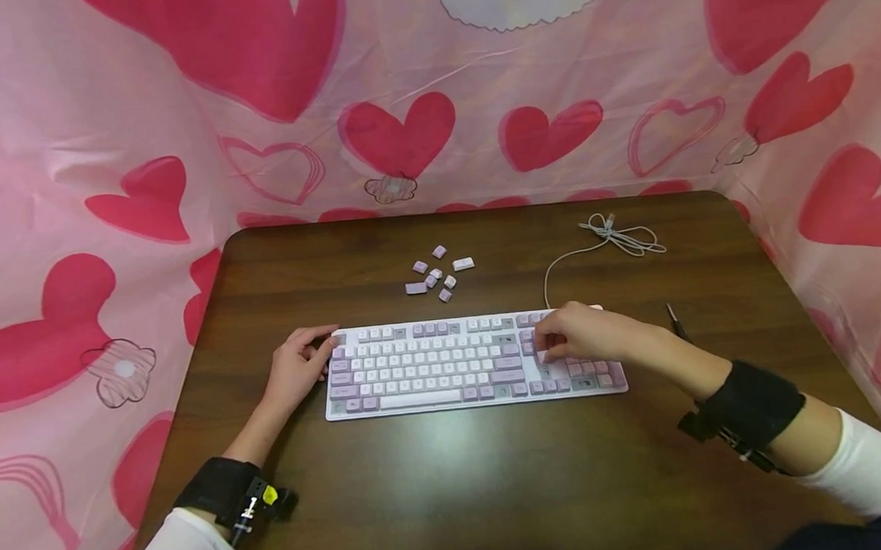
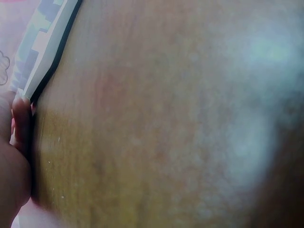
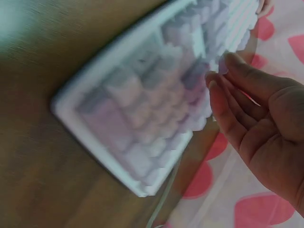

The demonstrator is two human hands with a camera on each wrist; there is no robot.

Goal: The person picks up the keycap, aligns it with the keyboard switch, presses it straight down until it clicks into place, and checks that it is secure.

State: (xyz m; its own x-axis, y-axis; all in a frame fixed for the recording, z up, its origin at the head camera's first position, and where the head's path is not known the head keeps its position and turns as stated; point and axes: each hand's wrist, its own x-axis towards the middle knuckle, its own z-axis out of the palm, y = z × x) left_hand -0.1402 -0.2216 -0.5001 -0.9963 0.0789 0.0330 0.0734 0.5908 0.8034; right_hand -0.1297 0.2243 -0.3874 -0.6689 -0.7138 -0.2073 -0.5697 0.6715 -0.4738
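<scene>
A white and lilac keyboard (image 1: pixel 420 399) lies on the wooden table, some of its key positions looking grey. At its upper left corner my left hand (image 1: pixel 296 367) grips the edge with thumb and fingers. The left wrist view catches only part of the left hand (image 2: pixel 14 156) against the keyboard's side (image 2: pixel 50 61). Over the keys left of the number pad is my right hand (image 1: pixel 581 331). In the right wrist view, the right hand (image 3: pixel 266 118) pinches a small lilac keycap (image 3: pixel 223 65) between thumb and fingertips, just above the keyboard (image 3: pixel 102 154), which is blurred there.
Several loose lilac and white keycaps (image 1: pixel 415 289) are scattered behind the keyboard. A bundled pale cable (image 1: pixel 618 237) runs from its back edge. Beyond the right forearm lies a thin dark tool (image 1: pixel 676 322), partly hidden. Heart-patterned cloth (image 1: pixel 403 136) hangs around the table.
</scene>
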